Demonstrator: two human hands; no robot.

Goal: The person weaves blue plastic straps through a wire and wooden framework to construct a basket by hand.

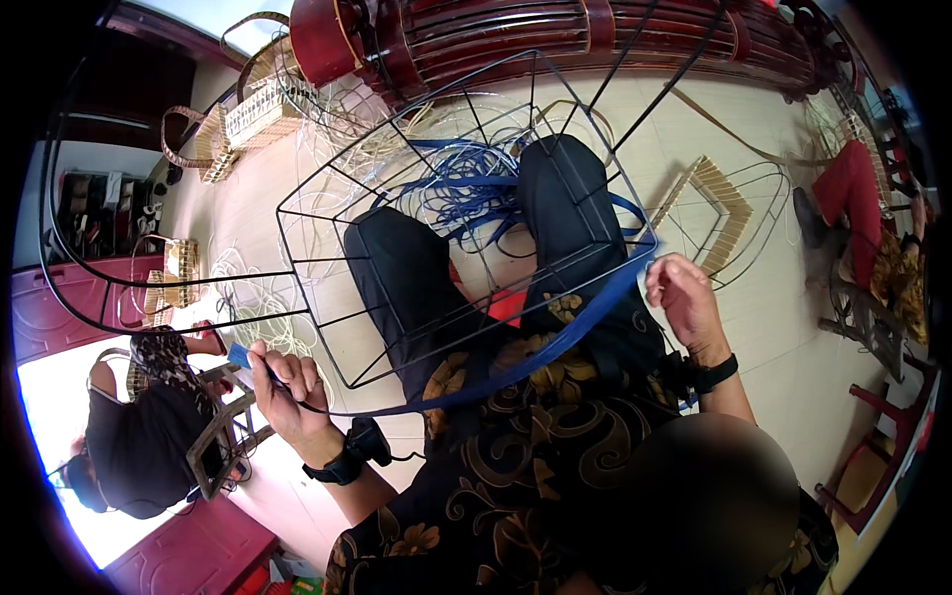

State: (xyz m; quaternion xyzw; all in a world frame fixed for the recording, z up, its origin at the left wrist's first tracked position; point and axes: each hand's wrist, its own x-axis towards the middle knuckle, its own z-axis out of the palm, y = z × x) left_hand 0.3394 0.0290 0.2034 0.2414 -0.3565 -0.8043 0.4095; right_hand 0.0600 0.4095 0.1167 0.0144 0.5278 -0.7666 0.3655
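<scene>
A black wire basket frame point(347, 385) with long looped handles rests across my knees. A flat blue strap point(555, 349) loops from the frame's right corner down across my lap to the left. My left hand point(286, 385) is closed on the strap near its end, which sticks up past the fingers. At the right corner, where the strap meets the wire, my right hand point(686, 302) hovers just beside it. Its fingers are loosely bent and a little apart, with nothing visible in them.
A tangle of blue strapping point(466, 188) lies on the floor beyond the frame, with pale strips point(342, 129) around it. A partly woven beige basket point(739, 213) lies at right. One person point(149, 436) sits at left, another point(853, 208) at right. A dark red bench point(555, 35) stands at the back.
</scene>
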